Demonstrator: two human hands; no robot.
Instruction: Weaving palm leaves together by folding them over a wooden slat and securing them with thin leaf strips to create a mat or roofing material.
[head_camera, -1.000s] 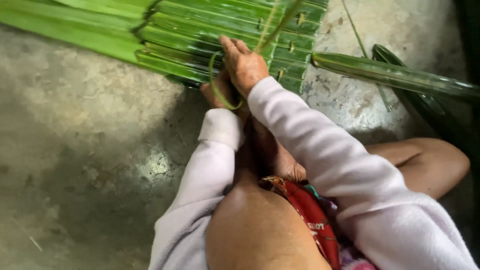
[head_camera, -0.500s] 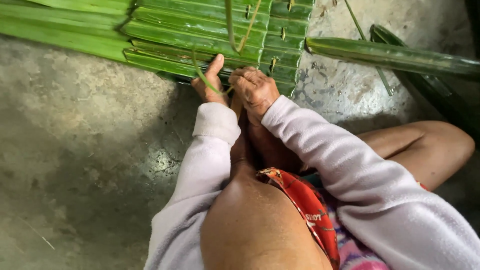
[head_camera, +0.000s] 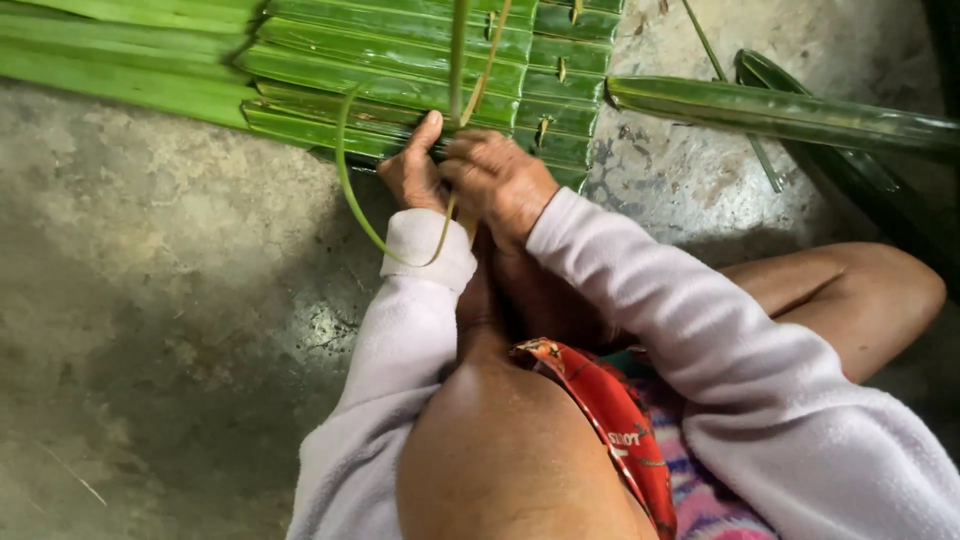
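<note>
A panel of overlapping green palm leaves (head_camera: 400, 60) lies on the concrete floor at the top of the head view, pinned together with small sticks. My left hand (head_camera: 412, 168) presses on the panel's near edge, thumb raised against a leaf. My right hand (head_camera: 497, 180) sits just beside it, fingers closed on a thin green leaf strip (head_camera: 350, 195). The strip loops out to the left, curves under my left cuff and rises up past the top of the frame. Both arms wear pale pink sleeves.
A loose long palm leaf (head_camera: 780, 112) lies to the right, with a darker leaf (head_camera: 860, 190) beyond it. My bare knees (head_camera: 860, 300) and a red patterned cloth (head_camera: 600, 410) fill the lower frame. Rough grey concrete floor (head_camera: 170, 300) spreads to the left.
The strip's loop has grown much larger and swung out left and down past my left cuff. My right hand has shifted slightly left, closer to my left hand.
</note>
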